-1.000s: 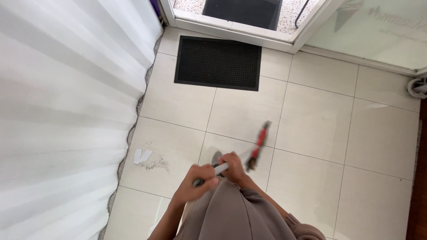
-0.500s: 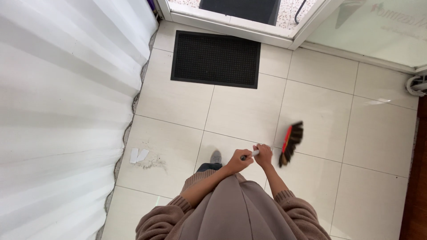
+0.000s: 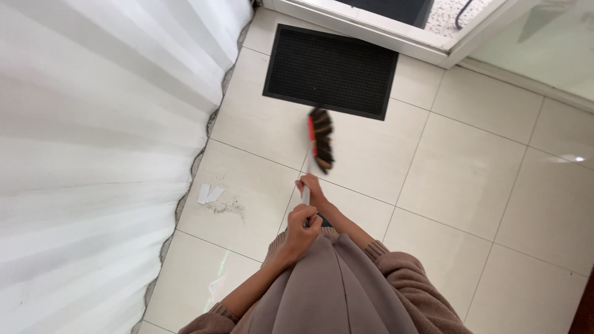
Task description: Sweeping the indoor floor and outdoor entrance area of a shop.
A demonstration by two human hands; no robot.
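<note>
Broom [image 3: 320, 139] held over tiles just short of black doormat [image 3: 331, 71] | left hand [image 3: 301, 234] and right hand [image 3: 311, 188] both closed round handle | risk — paper scraps [image 3: 208, 193] (near curtain [image 3: 93, 154]) could be missed or scattered by a wide stroke.

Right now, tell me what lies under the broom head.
Under the broom head is pale floor tile, just short of the black doormat. Whatever dirt sits beneath the bristles is covered. Paper scraps lie apart, near the curtain.

No packages, labels, signs or screens in view.
</note>
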